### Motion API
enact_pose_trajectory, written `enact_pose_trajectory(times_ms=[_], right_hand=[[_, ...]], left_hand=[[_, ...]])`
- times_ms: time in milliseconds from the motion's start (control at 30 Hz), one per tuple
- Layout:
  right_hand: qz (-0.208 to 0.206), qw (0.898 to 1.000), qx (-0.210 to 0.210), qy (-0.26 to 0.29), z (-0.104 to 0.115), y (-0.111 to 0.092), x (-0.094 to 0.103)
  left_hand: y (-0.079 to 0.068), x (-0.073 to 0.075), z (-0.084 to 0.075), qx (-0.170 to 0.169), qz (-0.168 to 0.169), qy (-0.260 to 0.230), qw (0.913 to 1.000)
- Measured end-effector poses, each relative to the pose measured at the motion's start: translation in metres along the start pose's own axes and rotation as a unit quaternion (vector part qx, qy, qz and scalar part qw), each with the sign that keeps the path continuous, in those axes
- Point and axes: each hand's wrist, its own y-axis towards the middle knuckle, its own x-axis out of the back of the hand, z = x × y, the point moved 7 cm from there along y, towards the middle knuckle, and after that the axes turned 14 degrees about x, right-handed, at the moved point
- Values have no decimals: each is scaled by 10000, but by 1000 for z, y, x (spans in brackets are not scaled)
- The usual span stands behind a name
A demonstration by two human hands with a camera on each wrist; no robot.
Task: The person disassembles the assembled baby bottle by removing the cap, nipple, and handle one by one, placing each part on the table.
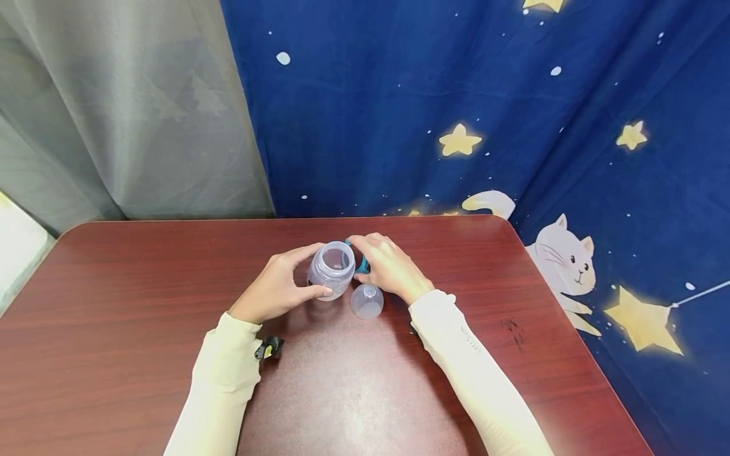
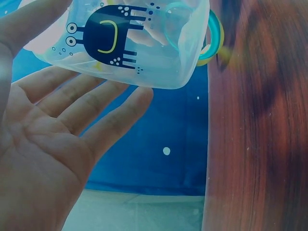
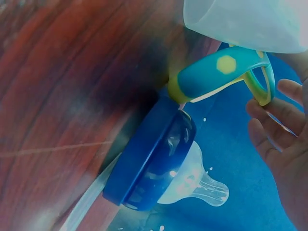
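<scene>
My left hand (image 1: 277,286) grips a clear baby bottle (image 1: 333,272) between thumb and fingers; its mouth is uncapped and faces up. The left wrist view shows a dark cartoon animal printed on the bottle's side. Close on the right, my right hand (image 1: 390,263) holds a teal and yellow bottle handle (image 3: 226,70) with its fingertips, right beside the bottle. A blue collar with a clear nipple (image 3: 211,187) rests on the table near the handle; in the head view the right hand hides it. A clear dome cap (image 1: 367,303) sits in front of the right hand.
The reddish-brown table (image 1: 142,316) extends widely on both sides. Behind it hang a grey curtain (image 1: 171,114) and a blue starry curtain (image 1: 365,114). Black wrist gear (image 1: 270,348) is by the left sleeve.
</scene>
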Motion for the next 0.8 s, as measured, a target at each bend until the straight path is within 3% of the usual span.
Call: enact_pose_trajectory(times_ms=[367, 567, 667, 800], right_hand=[[-115, 9999, 61, -30, 1, -4, 0], [-602, 9973, -231, 348, 1, -9, 14], [-1131, 9878, -391, 998, 5, -12, 25], [-1736, 9554, -462, 2346, 13, -12, 33]], left_hand=[[0, 0, -1, 55, -12, 1, 10000], [1, 0, 0, 87, -21, -47, 9999], [1, 0, 0, 141, -60, -96, 9998], [2, 0, 3, 252, -61, -272, 9993]])
